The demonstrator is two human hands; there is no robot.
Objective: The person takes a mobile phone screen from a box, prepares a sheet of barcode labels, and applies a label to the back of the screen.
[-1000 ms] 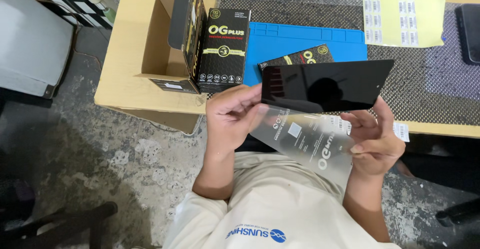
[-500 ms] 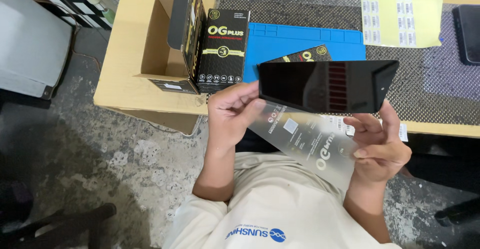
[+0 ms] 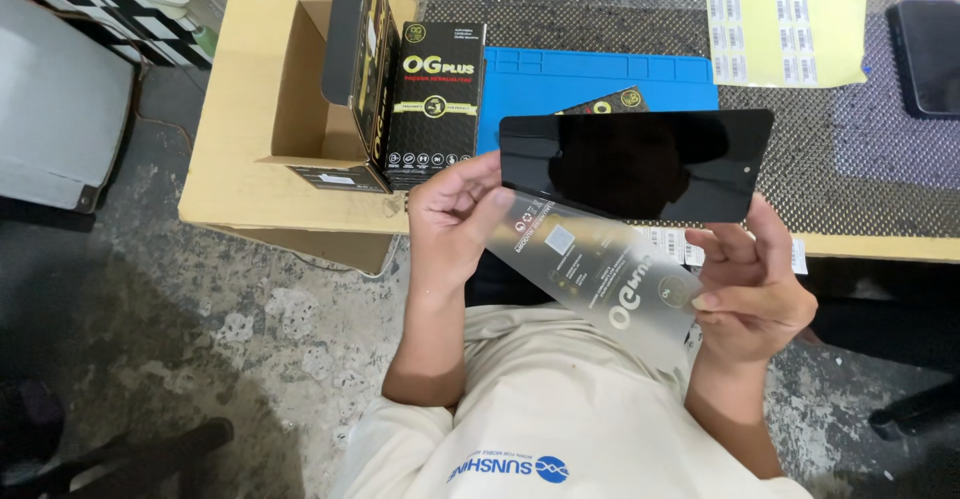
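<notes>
Count: two hands, one dark glass panel (image 3: 636, 164), one frosted plastic sleeve (image 3: 600, 274) with pale print, one open cardboard box (image 3: 300, 99), black retail packs standing upright in and beside it, exact number not readable, nearest pack (image 3: 436, 104) facing the camera. One blue mat (image 3: 600, 74), one sheet of small labels (image 3: 785, 19), one dark slab (image 3: 928, 54) at the far right corner of the worktop.

Left hand (image 3: 455, 214): pinching the left end of the panel and the sleeve together, fingers curled narrow. Right hand (image 3: 750, 284): fingers closed on the sleeve's lower right end, fingertips up against the panel's lower edge.

Panel held above the near edge of the worktop (image 3: 240, 184), over the lap, clear of the surface. Long axis left to right, glossy face up, reflecting. Sleeve beneath it, slanting down toward the right.

Surface: pale wooden worktop, part covered by a black woven mat (image 3: 850, 159). Floor: rough, stained concrete (image 3: 250, 329).
</notes>
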